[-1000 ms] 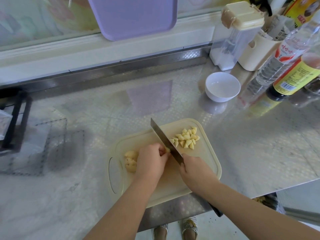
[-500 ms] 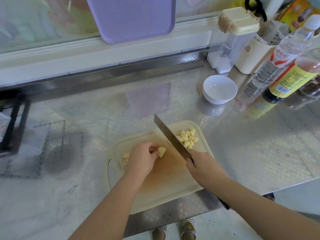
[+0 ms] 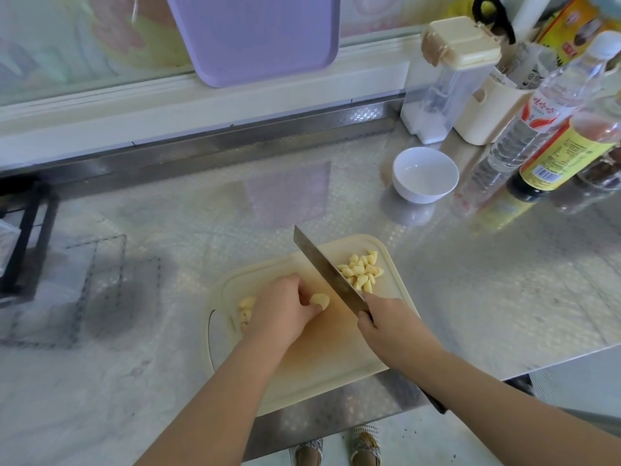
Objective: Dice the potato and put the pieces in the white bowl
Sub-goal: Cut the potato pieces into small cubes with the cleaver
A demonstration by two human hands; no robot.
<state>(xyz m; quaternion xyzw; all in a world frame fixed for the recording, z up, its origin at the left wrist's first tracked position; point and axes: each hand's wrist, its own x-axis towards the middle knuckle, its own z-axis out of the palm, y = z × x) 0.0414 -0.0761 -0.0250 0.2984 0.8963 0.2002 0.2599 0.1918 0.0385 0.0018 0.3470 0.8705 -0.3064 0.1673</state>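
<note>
Both hands grip: the left hand (image 3: 282, 314) pinches a potato chunk (image 3: 320, 300), and the right hand (image 3: 389, 326) holds the knife (image 3: 322, 267), now drawn away from it.

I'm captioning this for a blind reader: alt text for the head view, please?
A person's left hand holds a potato chunk on a cream cutting board while the right hand grips a knife beside a pile of diced pieces. An empty white bowl stands beyond on the steel counter.
</note>
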